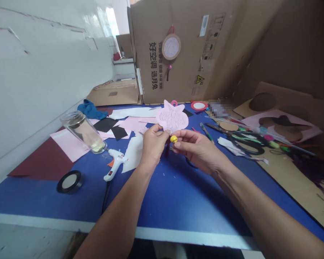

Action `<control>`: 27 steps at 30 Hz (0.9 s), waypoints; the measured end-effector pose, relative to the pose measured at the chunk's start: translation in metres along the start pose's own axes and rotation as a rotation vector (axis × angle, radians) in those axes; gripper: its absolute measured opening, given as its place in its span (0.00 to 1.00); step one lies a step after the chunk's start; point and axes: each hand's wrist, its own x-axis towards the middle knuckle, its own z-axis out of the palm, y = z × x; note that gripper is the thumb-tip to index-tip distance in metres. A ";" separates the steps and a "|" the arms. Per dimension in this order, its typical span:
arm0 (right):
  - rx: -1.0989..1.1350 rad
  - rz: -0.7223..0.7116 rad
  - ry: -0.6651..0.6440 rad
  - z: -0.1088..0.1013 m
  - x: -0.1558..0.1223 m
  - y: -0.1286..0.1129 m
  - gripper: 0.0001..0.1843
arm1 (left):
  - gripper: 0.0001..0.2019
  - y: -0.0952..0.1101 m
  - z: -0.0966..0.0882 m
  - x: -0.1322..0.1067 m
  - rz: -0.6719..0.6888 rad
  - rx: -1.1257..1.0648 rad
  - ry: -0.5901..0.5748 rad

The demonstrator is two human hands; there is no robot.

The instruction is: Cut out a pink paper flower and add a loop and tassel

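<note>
Above the middle of the table, my left hand pinches the lower edge of a pink paper cutout. The cutout has a pointed, crown-like top, a rounded body and drawn or embossed lines on it. Close beside it on the right, my right hand grips a small yellow bell between thumb and fingers. The bell sits just below the cutout's edge; whether a cord joins the two is hidden by my fingers. A pink ring shows behind the cutout's top.
A white glue gun, a glass bottle and a roll of black tape stand or lie on the left. Scissors, a craft knife and cardboard pieces lie right. A round pendant hangs on the cardboard box behind.
</note>
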 end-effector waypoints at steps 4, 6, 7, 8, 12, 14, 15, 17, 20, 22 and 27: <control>-0.061 -0.045 0.050 -0.002 0.002 0.001 0.19 | 0.07 -0.003 0.001 -0.001 -0.006 0.029 -0.022; -0.109 -0.069 0.056 -0.003 0.002 0.000 0.18 | 0.09 -0.001 0.003 -0.002 -0.070 -0.043 -0.037; -0.151 -0.089 0.068 -0.003 0.002 0.000 0.17 | 0.10 0.000 0.003 -0.002 -0.104 -0.083 -0.038; -0.206 -0.118 0.094 -0.003 0.001 0.000 0.15 | 0.11 0.002 0.004 -0.002 -0.134 -0.122 -0.030; -0.490 -0.288 0.268 -0.003 0.000 0.007 0.08 | 0.12 0.007 0.004 0.001 -0.213 -0.243 0.031; -0.530 -0.310 0.270 0.000 0.000 0.015 0.12 | 0.12 0.009 0.003 0.002 -0.234 -0.284 0.050; -0.507 -0.290 0.241 0.002 0.001 0.020 0.17 | 0.12 0.010 0.002 0.002 -0.241 -0.302 0.056; -0.416 -0.210 0.174 0.007 0.002 0.030 0.24 | 0.12 0.012 0.002 0.002 -0.247 -0.330 0.070; -0.322 -0.122 0.142 0.012 0.005 0.039 0.26 | 0.10 0.014 0.003 0.001 -0.248 -0.339 0.091; -0.291 -0.098 0.145 0.013 0.005 0.040 0.25 | 0.08 0.014 0.005 0.001 -0.243 -0.335 0.086; -0.265 -0.111 0.141 0.013 0.003 0.031 0.23 | 0.07 0.012 0.006 0.001 -0.205 -0.314 0.066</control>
